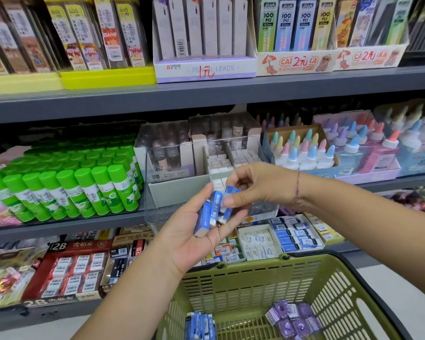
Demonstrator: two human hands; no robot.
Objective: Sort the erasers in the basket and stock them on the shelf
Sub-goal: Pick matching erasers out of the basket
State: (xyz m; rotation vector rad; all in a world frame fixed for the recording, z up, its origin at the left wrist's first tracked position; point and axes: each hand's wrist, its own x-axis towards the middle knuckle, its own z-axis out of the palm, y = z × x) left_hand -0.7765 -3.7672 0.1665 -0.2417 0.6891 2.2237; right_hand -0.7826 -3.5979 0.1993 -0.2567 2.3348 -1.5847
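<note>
My left hand (192,231) is raised palm up in front of the shelves and holds a few blue-sleeved erasers (207,213) against its fingers. My right hand (253,185) reaches in from the right and pinches one blue eraser (228,201) of that bunch between thumb and fingers. Below, the green plastic basket (334,288) holds a row of blue erasers (200,325) at its left and several purple-wrapped erasers (293,320) at its right. On the lower shelf, a box of matching blue erasers (293,235) sits beside a box of white erasers (258,241).
Green glue sticks (66,187) fill the middle shelf at left. A clear bin with white erasers (221,163) stands behind my hands, glue bottles (304,153) to its right. Red 2B eraser boxes (76,268) lie at lower left. Pencil lead boxes (204,67) line the top shelf.
</note>
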